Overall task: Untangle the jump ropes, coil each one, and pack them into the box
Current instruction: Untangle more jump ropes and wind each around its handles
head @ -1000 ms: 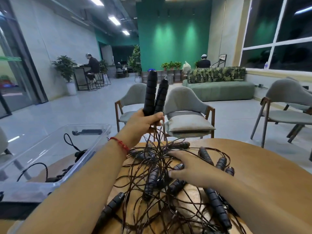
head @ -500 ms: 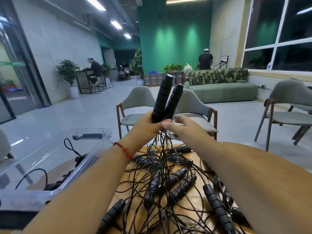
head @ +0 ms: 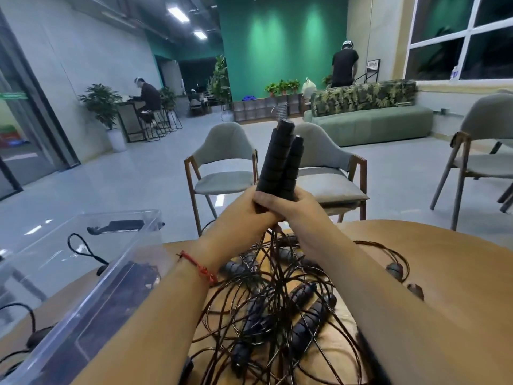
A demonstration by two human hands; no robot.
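Note:
Two black ribbed jump-rope handles [head: 279, 159] stand upright above the table, held side by side. My left hand [head: 244, 215] grips their lower ends, and my right hand [head: 294, 208] wraps around the same ends from the right. Thin dark cords run down from the handles into a tangled pile of jump ropes [head: 277, 309] on the round wooden table [head: 444, 262], with several more black handles lying in it. A clear plastic box [head: 83, 276] sits at the left, holding some black cord and handles.
Two grey chairs [head: 222, 162] stand just beyond the table's far edge, another at the right [head: 483, 140]. A green sofa [head: 369, 123] and plants line the back wall. One person stands behind the sofa, others sit at a far desk.
My right hand left the rope pile, rose and closed around the handles next to my left hand. The handles came slightly right and nearer upright. The view tilted up.

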